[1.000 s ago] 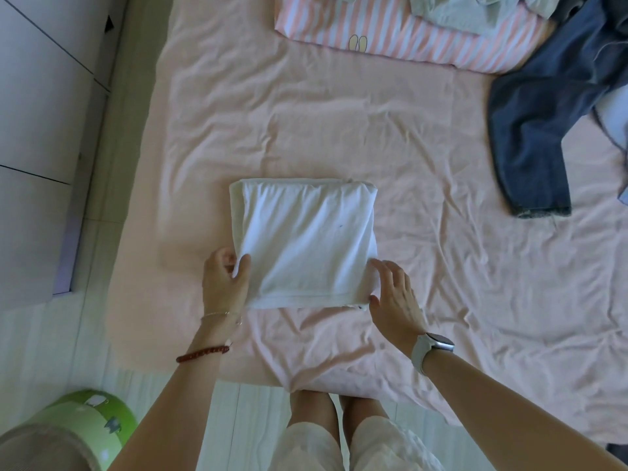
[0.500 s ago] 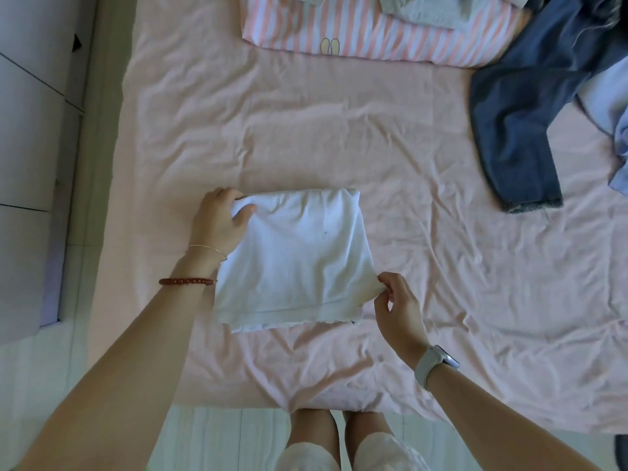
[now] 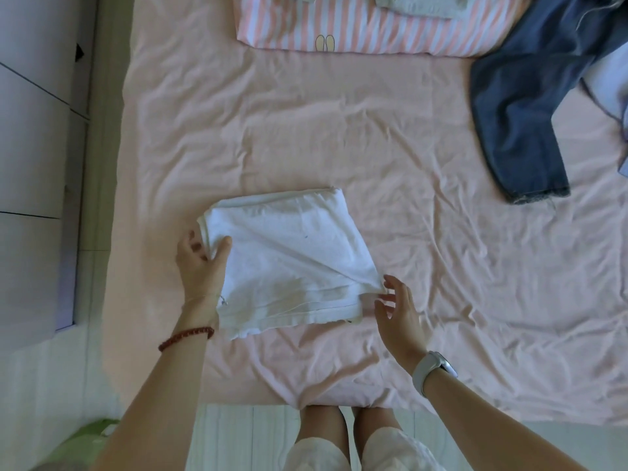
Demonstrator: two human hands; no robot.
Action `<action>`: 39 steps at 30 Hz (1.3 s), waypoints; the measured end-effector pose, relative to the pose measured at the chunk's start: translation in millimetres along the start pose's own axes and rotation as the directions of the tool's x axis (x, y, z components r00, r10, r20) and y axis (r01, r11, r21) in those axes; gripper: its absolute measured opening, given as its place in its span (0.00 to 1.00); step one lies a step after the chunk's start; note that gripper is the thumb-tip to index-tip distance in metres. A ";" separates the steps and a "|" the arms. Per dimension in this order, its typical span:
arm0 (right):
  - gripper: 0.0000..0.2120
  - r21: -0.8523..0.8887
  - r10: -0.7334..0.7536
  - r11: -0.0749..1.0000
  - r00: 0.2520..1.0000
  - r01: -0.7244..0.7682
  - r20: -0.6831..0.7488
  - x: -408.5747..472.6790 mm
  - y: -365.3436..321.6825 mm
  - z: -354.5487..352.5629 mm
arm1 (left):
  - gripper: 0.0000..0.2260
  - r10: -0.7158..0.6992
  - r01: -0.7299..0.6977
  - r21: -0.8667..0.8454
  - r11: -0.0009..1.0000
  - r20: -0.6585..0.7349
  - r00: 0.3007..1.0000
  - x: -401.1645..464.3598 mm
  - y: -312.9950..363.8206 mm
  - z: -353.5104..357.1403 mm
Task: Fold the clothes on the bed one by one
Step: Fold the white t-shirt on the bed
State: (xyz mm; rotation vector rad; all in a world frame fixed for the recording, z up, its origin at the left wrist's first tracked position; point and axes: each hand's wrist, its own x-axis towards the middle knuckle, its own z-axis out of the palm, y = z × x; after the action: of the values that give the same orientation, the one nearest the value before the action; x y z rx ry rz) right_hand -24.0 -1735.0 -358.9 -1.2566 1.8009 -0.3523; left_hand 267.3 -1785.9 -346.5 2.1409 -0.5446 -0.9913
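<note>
Pink sheets are covering the bed [image 3: 407,164] where I'm working; the folded white garment [image 3: 289,260] is lying near its front edge. My left hand [image 3: 200,266] is pinching its far-left corner, my right hand [image 3: 397,311] hovering beside the near-right corner, fingers spread, holding nothing. Lifting one-handed risks the folds slipping apart.

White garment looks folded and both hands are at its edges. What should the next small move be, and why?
Probably lift the folded white garment aside with the left hand, which grips its left edge. The right hand is open beside its near right corner, holding nothing, and the blue jeans lie unfolded on the pink sheet.
</note>
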 end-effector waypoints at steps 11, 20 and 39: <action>0.18 -0.489 -0.464 0.778 0.886 0.395 -0.023 1.8 -18.0 -0.3 | 0.04 -0.110 0.121 0.239 0.964 -0.060 0.992 -80.9 -67.8 -10.1; 0.22 -0.395 -0.342 0.847 0.934 0.356 0.107 3.2 -21.4 -3.4 | 0.17 0.089 -0.162 0.339 0.927 0.220 0.971 -76.8 -70.1 -13.0; 0.14 -0.278 -0.351 0.886 0.929 0.371 0.122 -13.0 -25.5 0.7 | 0.08 0.498 -0.439 0.694 0.571 0.133 0.857 -95.9 -96.9 -66.3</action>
State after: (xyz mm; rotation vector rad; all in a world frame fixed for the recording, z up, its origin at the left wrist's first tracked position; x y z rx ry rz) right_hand -6.7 -1735.0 -336.1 -1.8052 1.5950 -0.2439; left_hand 267.5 -1634.5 -341.7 2.4318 -1.5816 -0.3946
